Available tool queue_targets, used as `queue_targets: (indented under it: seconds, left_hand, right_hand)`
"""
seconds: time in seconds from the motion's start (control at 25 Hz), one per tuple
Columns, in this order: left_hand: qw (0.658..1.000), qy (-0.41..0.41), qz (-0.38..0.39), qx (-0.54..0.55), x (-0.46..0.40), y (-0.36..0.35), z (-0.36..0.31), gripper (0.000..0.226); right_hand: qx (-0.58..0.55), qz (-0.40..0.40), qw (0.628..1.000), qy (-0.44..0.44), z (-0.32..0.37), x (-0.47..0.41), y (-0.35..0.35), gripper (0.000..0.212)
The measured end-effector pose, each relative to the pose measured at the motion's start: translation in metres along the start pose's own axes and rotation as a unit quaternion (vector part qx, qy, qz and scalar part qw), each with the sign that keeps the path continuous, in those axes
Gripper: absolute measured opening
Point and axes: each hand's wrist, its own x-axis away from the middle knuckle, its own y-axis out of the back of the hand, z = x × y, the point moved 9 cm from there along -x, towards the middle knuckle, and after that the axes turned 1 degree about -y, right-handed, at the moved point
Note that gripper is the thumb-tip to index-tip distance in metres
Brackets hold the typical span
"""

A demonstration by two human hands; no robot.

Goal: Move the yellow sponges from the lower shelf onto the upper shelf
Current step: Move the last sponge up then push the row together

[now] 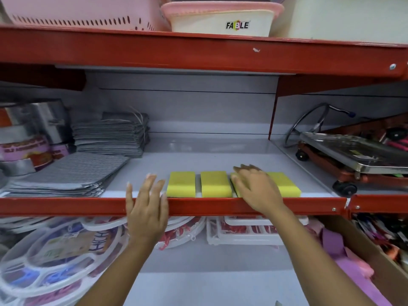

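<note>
Several yellow sponges lie in a row along the front of the grey shelf (198,157), just behind its red front edge (220,206). The leftmost sponge (181,184) and the one beside it (216,183) lie untouched. My right hand (254,191) rests on top of the third sponge (234,184), fingers wrapped over it and thumb at its left side. A further sponge (286,184) shows to the right of that hand. My left hand (146,202) hovers over the red edge, left of the row, with its fingers spread and nothing in it.
Stacks of grey cloths (88,164) and tape rolls (24,138) fill the shelf's left side. A metal trolley (353,160) stands in the right bay. The red shelf above (198,51) carries pink and white baskets (220,18). Plastic plates (55,250) and racks lie on the shelf below.
</note>
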Motion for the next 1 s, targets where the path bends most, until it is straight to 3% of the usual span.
queue_targets:
  seconds: [0.12,0.2,0.28,0.44,0.68,0.76,0.84,0.92,1.0]
  left_hand:
    - [0.985,0.009,0.145,0.093,-0.037,-0.023,-0.021,0.059]
    - [0.961,0.009,0.258,0.103,-0.04,-0.045,-0.024,0.068]
    - [0.944,-0.007,0.317,0.091,-0.033,-0.052,-0.024,0.072]
    - [0.945,-0.001,0.304,0.117,-0.031,-0.037,-0.026,0.038]
    - [0.934,-0.067,0.32,0.142,-0.023,-0.041,-0.041,0.067]
    - [0.935,-0.077,0.323,0.126,-0.02,-0.042,-0.042,0.07]
    - [0.935,-0.074,0.326,0.12,-0.017,-0.044,-0.041,0.071]
    - [0.936,-0.067,0.325,0.121,-0.016,-0.044,-0.04,0.07]
    - [0.937,-0.061,0.323,0.122,-0.015,-0.045,-0.04,0.07]
  right_hand:
    - [-0.022,0.068,0.995,0.066,0.044,-0.002,-0.029,0.046]
    - [-0.021,0.099,0.992,0.07,0.056,-0.003,-0.044,0.042]
    - [-0.021,0.096,0.993,0.069,0.064,-0.002,-0.046,0.039]
    - [-0.032,0.061,0.994,0.083,0.079,0.005,-0.042,0.034]
    - [-0.069,0.054,0.991,0.103,0.088,0.018,-0.034,0.032]
    - [-0.077,-0.001,0.995,0.06,0.067,0.014,-0.016,0.033]
    - [-0.007,-0.033,0.999,-0.019,0.026,0.008,-0.004,0.033]
    - [0.034,0.008,0.997,-0.07,0.001,0.009,-0.009,0.036]
    - [0.027,0.023,0.997,-0.064,0.003,0.014,-0.017,0.034]
